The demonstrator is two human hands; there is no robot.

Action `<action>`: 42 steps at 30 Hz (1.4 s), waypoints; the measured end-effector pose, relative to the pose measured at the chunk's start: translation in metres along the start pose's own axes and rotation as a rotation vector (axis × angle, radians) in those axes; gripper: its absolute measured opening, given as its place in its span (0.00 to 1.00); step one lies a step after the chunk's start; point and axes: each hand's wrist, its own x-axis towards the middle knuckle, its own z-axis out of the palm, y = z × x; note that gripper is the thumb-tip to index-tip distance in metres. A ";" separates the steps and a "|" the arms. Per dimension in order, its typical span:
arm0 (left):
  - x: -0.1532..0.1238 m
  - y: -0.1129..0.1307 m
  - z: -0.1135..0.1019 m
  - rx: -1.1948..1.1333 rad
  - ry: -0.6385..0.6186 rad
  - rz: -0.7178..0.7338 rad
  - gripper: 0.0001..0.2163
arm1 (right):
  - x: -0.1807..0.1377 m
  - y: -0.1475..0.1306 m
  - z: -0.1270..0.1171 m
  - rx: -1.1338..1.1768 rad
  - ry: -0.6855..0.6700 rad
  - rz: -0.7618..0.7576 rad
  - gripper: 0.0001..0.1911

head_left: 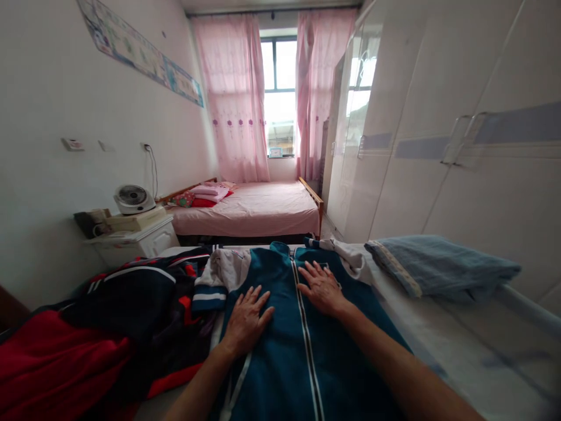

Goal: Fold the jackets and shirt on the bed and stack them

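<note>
Two bare hands lie flat, fingers spread wide and gripping nothing, on a teal zip-front jacket (280, 356) laid out face up directly in front of the person. The left hand (248, 318) presses the panel to the left of the white zip (304, 327). The right hand (322, 286) rests a little farther away on the panel to the right of it. The zip runs closed between the two hands, up to the collar just beyond the fingertips.

Beyond the left hand's fingertips, a grey-and-white sleeve (219, 275) with a blue band lies bunched up. Farther out on that side sits a heap of dark and red clothes (131, 304). Well beyond the right hand, a folded blue cloth (438, 266) rests on the pale bed surface (473, 351) that holds the jacket.

Far past both hands stand a pink-sheeted bed (254, 207) and a window with pink curtains. A white wardrobe (438, 117) lines the wall on the right hand's side, and a small white fan (132, 199) sits on a cabinet on the left hand's side.

The jacket looks soft, light and limp. It would likely sag and crease wherever it is unsupported and slide easily on the sheet. The shoulders, hem corners and sleeve ends seem the surest places to grasp it.
</note>
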 end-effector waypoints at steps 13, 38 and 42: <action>-0.003 0.002 0.001 -0.093 0.019 -0.022 0.22 | 0.011 0.023 0.035 -0.081 -0.026 0.082 0.29; 0.045 -0.081 -0.163 0.305 0.600 -0.359 0.12 | 0.008 0.024 0.034 0.016 0.029 0.053 0.28; 0.044 -0.049 -0.190 0.263 0.940 -0.006 0.09 | 0.008 0.024 0.034 0.029 0.021 0.059 0.28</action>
